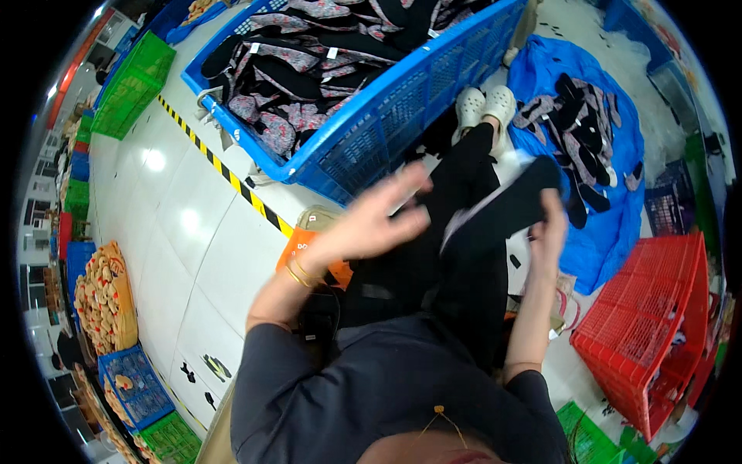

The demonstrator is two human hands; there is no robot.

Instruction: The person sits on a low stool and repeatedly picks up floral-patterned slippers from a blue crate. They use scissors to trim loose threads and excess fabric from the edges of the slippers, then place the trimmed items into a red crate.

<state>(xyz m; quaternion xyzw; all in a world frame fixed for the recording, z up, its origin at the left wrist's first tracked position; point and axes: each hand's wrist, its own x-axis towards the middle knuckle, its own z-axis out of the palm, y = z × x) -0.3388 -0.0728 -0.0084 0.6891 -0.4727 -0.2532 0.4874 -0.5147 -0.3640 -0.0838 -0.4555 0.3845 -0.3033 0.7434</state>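
My right hand (pixel 550 232) grips a flat black fabric piece (pixel 502 207) with a white inner edge and holds it up over my lap. Left of that piece, my left hand (pixel 382 218) hovers with its fingers spread, blurred, holding nothing. A gold bangle sits on the left wrist. Below the hands I see my black trousers and white clogs (pixel 485 105). A big blue plastic crate (pixel 402 116) full of black and patterned fabric pieces stands just ahead of my left hand.
A blue sheet (pixel 610 232) on the floor at right carries several more dark and patterned pieces. A red crate (pixel 649 325) stands at lower right. Green crates, a blue crate and piles of tan pieces (pixel 104 298) line the left. Yellow-black tape (pixel 232 179) crosses the white floor.
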